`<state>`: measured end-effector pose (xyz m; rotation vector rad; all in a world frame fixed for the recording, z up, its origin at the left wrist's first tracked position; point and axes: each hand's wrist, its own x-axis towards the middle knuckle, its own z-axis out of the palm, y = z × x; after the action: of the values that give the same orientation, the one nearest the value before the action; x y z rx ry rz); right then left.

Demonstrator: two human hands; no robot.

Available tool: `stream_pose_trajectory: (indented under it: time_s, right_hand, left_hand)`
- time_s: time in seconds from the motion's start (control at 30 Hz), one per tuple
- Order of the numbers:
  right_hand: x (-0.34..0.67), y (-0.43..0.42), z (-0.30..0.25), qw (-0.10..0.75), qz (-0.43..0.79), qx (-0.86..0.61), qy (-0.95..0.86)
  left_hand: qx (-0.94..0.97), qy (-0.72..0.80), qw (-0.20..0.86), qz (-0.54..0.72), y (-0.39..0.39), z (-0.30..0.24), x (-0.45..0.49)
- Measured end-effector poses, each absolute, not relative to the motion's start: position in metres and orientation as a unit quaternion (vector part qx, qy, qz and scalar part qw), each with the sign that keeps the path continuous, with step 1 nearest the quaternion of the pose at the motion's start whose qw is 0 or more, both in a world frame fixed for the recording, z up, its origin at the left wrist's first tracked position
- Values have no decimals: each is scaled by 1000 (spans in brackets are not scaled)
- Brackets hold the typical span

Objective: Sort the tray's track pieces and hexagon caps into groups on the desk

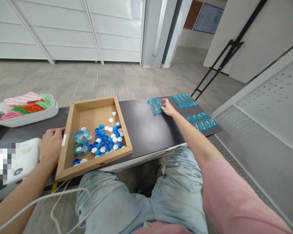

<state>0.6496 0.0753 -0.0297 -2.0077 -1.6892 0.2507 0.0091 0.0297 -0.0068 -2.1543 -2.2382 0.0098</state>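
My right hand [168, 107] reaches across the dark table [146, 126] and its fingers rest on a pile of clear teal curved strips [155, 105], closing on them. My left hand [50, 146] lies on the left outer wall of a shallow cardboard tray [74, 117], fingers curled loosely against it, beside a white device [21, 156]. The tray holds several blue and white hexagonal pieces [107, 138] and two clear teal packets [81, 141].
Two more piles of teal strips [184, 100] [202, 121] lie at the table's right end. A white basket of pink, orange and green items [24, 109] stands at the far left. A white cable [63, 198] hangs over my jeans. A black stand [219, 61] leans beyond.
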Motion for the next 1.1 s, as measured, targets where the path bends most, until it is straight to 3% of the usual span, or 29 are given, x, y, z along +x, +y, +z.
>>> stream_pose_trajectory:
  time_s: [0.33, 0.73, 1.1]
  right_hand:
    - [646, 40, -15, 210, 30, -750, -626]
    - [618, 34, -20, 123, 93, -704, -693]
    - [606, 23, -17, 96, 107, -704, -695]
  left_hand:
    - [-698, -715, 25, -7, 30, -8, 7]
    - [-693, -721, 15, -1, 29, -5, 10]
    - [-694, -720, 10, -14, 27, -3, 12]
